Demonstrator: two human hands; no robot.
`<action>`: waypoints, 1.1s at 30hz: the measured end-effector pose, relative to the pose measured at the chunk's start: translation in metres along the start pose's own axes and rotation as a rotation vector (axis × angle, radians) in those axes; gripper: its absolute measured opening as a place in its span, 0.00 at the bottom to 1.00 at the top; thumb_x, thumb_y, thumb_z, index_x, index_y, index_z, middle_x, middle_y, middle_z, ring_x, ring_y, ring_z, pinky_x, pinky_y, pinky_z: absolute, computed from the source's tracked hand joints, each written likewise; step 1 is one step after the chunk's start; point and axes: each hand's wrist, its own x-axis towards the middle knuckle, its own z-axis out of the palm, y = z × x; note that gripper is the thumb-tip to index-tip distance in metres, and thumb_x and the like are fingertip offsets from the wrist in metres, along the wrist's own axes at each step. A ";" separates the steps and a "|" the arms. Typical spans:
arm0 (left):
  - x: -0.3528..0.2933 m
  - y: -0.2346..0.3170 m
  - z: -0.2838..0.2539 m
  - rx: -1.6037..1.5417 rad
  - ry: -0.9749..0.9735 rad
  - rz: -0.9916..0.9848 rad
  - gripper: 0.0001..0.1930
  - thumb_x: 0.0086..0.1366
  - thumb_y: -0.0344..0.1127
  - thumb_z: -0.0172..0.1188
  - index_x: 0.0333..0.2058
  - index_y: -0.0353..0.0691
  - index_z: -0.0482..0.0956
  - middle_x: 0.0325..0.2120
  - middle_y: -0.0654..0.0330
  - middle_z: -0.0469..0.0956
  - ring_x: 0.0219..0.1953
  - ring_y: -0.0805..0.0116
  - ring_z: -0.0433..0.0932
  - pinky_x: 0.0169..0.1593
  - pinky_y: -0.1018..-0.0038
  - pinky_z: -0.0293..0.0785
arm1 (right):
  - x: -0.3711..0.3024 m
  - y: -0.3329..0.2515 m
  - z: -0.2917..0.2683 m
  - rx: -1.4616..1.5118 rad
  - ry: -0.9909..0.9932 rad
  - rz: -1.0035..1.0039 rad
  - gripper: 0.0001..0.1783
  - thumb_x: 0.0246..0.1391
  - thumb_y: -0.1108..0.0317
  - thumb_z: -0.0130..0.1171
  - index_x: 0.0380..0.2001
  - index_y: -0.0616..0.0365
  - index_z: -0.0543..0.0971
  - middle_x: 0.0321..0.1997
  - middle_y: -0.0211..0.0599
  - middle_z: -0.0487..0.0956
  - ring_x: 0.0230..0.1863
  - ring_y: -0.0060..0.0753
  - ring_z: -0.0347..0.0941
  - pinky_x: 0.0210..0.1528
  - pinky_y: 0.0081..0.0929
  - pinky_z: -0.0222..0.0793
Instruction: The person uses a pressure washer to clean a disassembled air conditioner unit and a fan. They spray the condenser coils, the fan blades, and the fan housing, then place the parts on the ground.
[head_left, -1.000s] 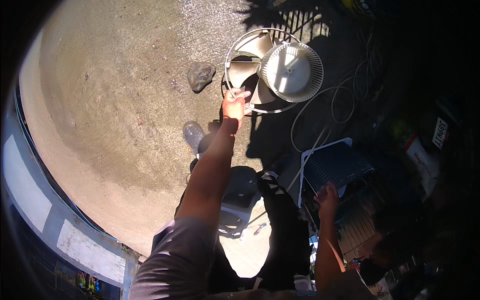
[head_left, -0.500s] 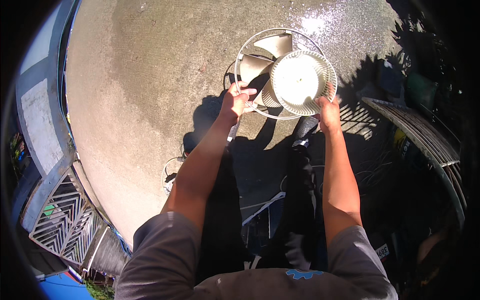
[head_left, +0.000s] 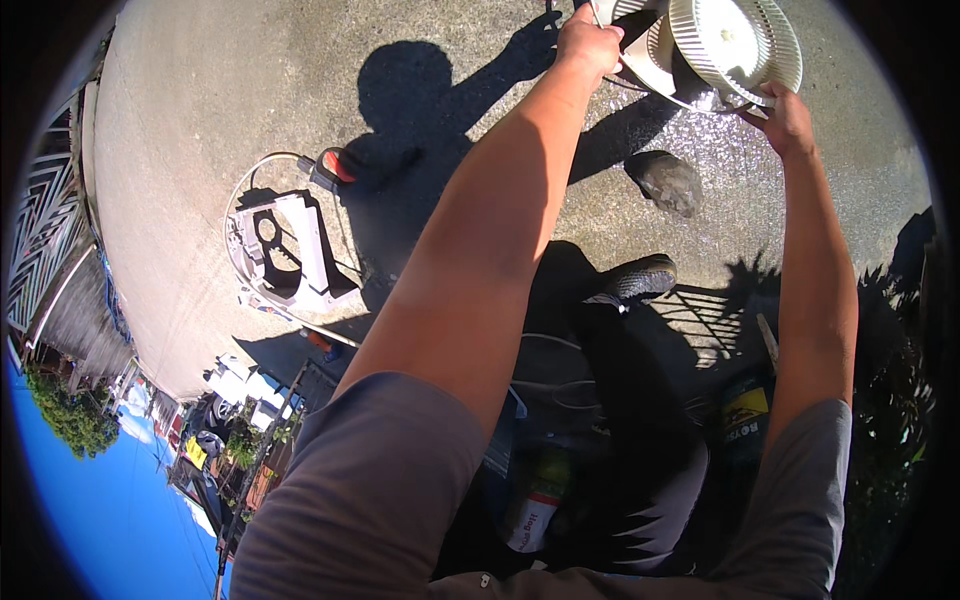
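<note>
- The white slatted drum [head_left: 735,50] and the ringed fan [head_left: 652,68] are held over the concrete ground [head_left: 290,80], beyond the rock [head_left: 668,182].
- The left hand [head_left: 590,45] has its fingers curled around the fan's ring; the right hand [head_left: 787,120] grasps the drum's near rim.
- Probably light, stiff plastic; slats look brittle, so the solid rims seem the safer hold.

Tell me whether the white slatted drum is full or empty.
Empty. The drum shows its bare white inside, with nothing lying in it.
</note>
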 end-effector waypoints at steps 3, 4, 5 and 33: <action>0.012 -0.012 -0.018 0.069 -0.066 0.031 0.33 0.67 0.26 0.68 0.70 0.39 0.70 0.44 0.53 0.85 0.34 0.64 0.84 0.36 0.65 0.85 | 0.003 0.008 0.018 -0.028 0.056 0.014 0.24 0.73 0.58 0.51 0.60 0.69 0.71 0.60 0.51 0.76 0.59 0.49 0.77 0.63 0.62 0.78; 0.010 -0.016 -0.024 0.078 -0.058 0.061 0.33 0.66 0.26 0.69 0.70 0.38 0.70 0.45 0.53 0.86 0.36 0.64 0.85 0.40 0.66 0.85 | -0.002 0.011 0.023 -0.027 0.026 0.011 0.26 0.73 0.59 0.52 0.62 0.69 0.69 0.62 0.52 0.76 0.61 0.50 0.77 0.63 0.62 0.78; 0.005 -0.020 -0.029 0.042 -0.024 0.084 0.33 0.66 0.27 0.69 0.68 0.36 0.71 0.46 0.53 0.86 0.38 0.65 0.85 0.44 0.67 0.84 | -0.007 0.012 0.029 -0.018 0.053 0.017 0.27 0.72 0.59 0.54 0.65 0.68 0.67 0.64 0.52 0.75 0.64 0.50 0.75 0.65 0.62 0.77; -0.385 -0.354 -0.656 -0.907 1.089 -0.432 0.30 0.71 0.61 0.67 0.62 0.47 0.79 0.56 0.58 0.83 0.56 0.54 0.84 0.51 0.50 0.85 | -0.184 0.248 0.542 -1.890 -0.598 -0.866 0.29 0.60 0.51 0.70 0.61 0.44 0.74 0.59 0.49 0.77 0.62 0.62 0.75 0.57 0.66 0.74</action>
